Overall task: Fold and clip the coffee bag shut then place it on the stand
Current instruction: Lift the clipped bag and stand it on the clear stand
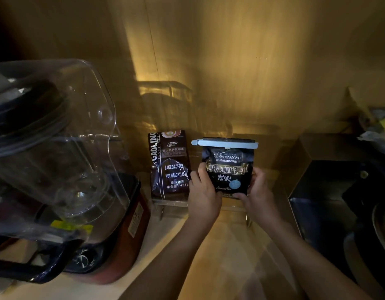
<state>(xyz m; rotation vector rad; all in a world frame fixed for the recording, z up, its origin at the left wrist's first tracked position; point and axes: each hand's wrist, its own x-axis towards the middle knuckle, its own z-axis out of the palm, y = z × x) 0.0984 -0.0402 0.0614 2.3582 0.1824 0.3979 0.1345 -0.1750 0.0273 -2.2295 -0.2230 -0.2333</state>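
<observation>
A black coffee bag (228,167) with gold and white lettering stands upright, its folded top held by a pale blue clip (225,143). My left hand (203,193) grips the bag's left side and my right hand (259,191) grips its right side and lower corner. The bag's bottom sits at the clear acrylic stand (172,203) by the back wall; I cannot tell whether it rests on it. A brown coffee bag (168,163) stands on the stand's left part, beside the black one.
A blender with a clear jug (57,135) on a red base (130,230) fills the left. A dark open box (325,180) and stacked dark items (373,213) sit at the right. The wooden counter (161,241) lies under my arms.
</observation>
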